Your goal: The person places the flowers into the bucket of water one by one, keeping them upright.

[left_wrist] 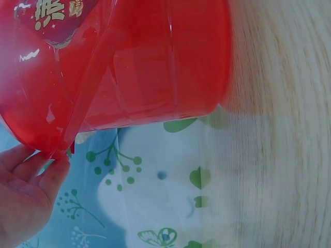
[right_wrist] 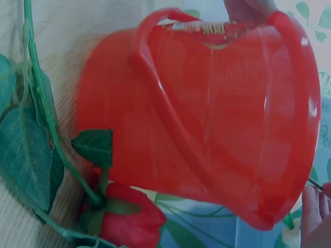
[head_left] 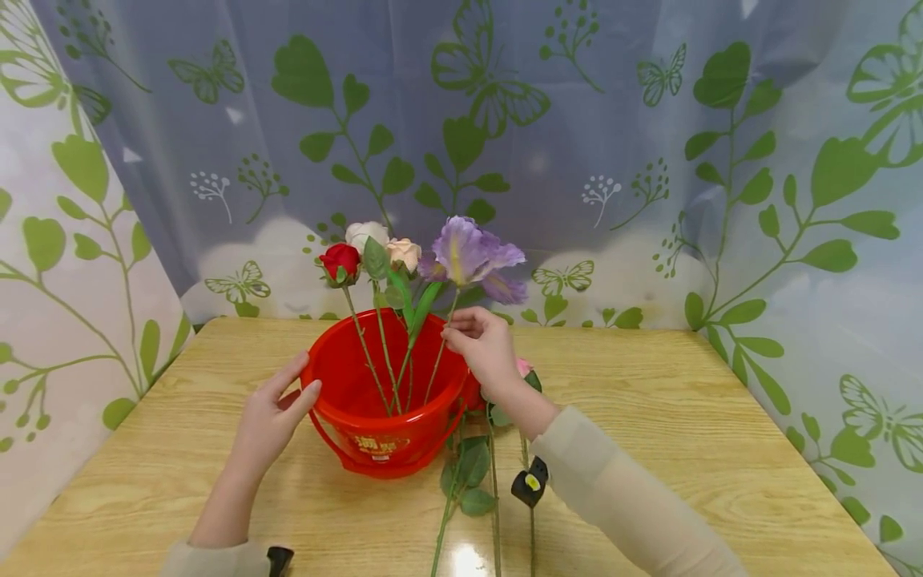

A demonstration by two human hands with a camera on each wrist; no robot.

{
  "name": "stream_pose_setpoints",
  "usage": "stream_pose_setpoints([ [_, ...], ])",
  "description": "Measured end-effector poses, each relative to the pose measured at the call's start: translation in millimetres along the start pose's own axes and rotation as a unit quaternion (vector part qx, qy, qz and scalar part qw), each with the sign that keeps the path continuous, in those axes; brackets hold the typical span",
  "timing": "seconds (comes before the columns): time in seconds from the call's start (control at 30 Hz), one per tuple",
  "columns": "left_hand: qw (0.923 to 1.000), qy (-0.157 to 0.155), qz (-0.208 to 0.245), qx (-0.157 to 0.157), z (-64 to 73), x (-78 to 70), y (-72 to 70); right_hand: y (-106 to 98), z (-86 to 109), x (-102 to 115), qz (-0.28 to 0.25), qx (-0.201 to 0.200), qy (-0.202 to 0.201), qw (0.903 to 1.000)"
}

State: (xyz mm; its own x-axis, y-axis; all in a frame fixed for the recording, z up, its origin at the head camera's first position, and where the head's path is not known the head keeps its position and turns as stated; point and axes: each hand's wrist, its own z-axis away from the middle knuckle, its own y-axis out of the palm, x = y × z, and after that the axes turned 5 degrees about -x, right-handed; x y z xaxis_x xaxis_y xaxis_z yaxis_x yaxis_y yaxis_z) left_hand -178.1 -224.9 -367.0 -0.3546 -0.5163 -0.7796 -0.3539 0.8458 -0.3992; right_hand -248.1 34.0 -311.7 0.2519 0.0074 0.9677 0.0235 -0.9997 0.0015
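Note:
A red plastic bucket [head_left: 332, 361] with gold lettering stands on the wooden table. My left hand [head_left: 270, 413] holds its rim on the left side, fingertips and thumb at the edge beside the handle joint in the left wrist view. Over the right rim, my right hand [head_left: 486, 349] pinches the stem of a purple, ruffled artificial flower [head_left: 461, 252], whose lower end reaches down inside the bucket. Leaning in the bucket are a red rose [head_left: 340, 263], a white rose [head_left: 366, 235] and a peach rose [head_left: 404, 254], their blooms above the rim.
Right of the bucket, more artificial flowers lie on the table [head_left: 620, 401]: another red rose [right_wrist: 132, 219], a pink bloom [head_left: 522, 367] partly behind my right hand, and green leaves [head_left: 472, 465] on long stems toward the front. A patterned curtain [head_left: 562, 128] hangs behind the table.

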Motion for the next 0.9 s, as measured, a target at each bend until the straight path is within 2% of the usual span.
stream_pose_setpoints([
  [0.1,1.0000,0.001,0.000,-0.001,0.1,0.3,0.4,-4,-5.7,-4,0.004,-0.011,0.010,0.9999],
  [0.37,0.9999,0.000,0.012,0.000,0.6,-0.3,0.5,-12,-14.2,-7,-0.001,-0.026,0.068,0.9973],
  [0.9,0.9997,-0.006,0.023,0.004,0.5,-1.7,-0.1,-14,-18.2,-13,-0.011,-0.041,0.076,0.9962],
])
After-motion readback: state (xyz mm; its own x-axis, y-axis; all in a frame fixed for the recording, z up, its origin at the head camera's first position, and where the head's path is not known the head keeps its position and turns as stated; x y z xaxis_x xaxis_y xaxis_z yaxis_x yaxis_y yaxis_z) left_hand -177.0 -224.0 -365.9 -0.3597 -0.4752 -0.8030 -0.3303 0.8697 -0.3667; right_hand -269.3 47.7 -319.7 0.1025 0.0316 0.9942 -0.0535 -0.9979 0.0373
